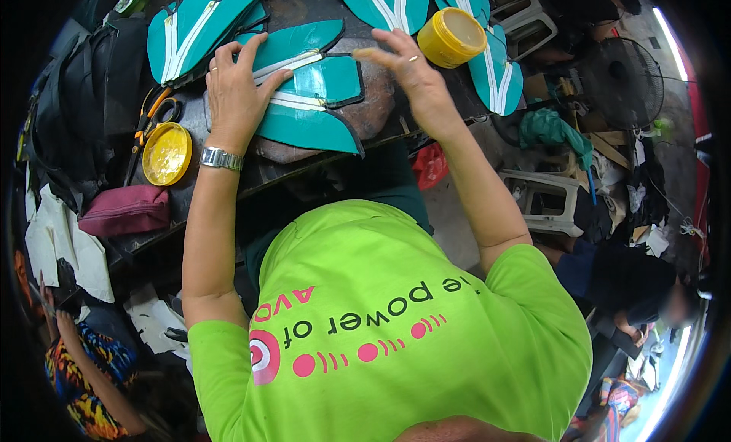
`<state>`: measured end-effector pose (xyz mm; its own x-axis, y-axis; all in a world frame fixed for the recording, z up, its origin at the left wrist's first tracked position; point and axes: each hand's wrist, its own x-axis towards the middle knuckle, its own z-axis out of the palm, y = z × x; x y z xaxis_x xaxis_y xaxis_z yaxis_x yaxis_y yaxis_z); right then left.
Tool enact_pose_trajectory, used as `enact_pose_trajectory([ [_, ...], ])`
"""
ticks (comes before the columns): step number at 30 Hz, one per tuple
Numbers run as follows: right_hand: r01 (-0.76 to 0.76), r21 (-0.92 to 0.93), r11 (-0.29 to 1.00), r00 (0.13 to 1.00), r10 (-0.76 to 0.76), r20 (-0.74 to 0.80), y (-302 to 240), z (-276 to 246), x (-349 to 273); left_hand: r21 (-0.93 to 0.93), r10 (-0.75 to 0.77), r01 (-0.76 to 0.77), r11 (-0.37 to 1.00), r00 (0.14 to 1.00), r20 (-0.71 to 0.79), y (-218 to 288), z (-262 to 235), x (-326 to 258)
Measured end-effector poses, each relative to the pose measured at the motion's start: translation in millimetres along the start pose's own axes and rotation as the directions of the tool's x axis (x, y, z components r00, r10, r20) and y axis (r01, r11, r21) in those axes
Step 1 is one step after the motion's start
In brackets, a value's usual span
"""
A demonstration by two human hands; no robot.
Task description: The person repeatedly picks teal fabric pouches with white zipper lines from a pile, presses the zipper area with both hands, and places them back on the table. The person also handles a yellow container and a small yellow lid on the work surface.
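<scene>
Left hand (pixel 237 92) flat, open, pinning teal shoe-upper piece (pixel 308 99) on bench (pixel 228 185); piece runs left-right; right hand (pixel 411 73) open, hovering just right, holding nothing

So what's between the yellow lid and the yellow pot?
In the head view, teal pieces with white stripes lie between yellow lid and yellow pot; the left hand presses one.

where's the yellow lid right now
In the head view, the yellow lid lies on the dark worktable, left of the left hand, beside orange-handled scissors.
</scene>
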<state>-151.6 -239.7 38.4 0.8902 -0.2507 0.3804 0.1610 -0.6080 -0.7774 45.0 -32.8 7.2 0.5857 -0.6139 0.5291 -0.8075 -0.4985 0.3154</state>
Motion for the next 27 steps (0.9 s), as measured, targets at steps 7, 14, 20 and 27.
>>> enact_pose_trajectory([
  [7,0.167,-0.808,0.564,0.977,0.015,0.212,20.7,34.5,9.0,-0.012,-0.027,0.027,1.0,0.998,0.05,-5.9,4.8,-1.9],
  [14,0.322,-0.783,0.533,0.925,-0.001,0.379,36.9,25.2,22.1,-0.017,-0.036,0.037,0.999,0.998,0.053,-6.2,4.9,-2.3],
  [20,0.251,-0.371,0.894,0.849,-0.019,0.529,37.0,9.3,7.1,-0.006,-0.03,0.03,1.0,0.999,0.025,-6.0,6.1,-3.2],
  [27,0.202,-0.7,0.686,0.975,-0.073,0.21,49.8,1.1,8.5,0.0,-0.042,0.042,0.999,0.997,0.059,-7.2,6.7,-2.9],
])
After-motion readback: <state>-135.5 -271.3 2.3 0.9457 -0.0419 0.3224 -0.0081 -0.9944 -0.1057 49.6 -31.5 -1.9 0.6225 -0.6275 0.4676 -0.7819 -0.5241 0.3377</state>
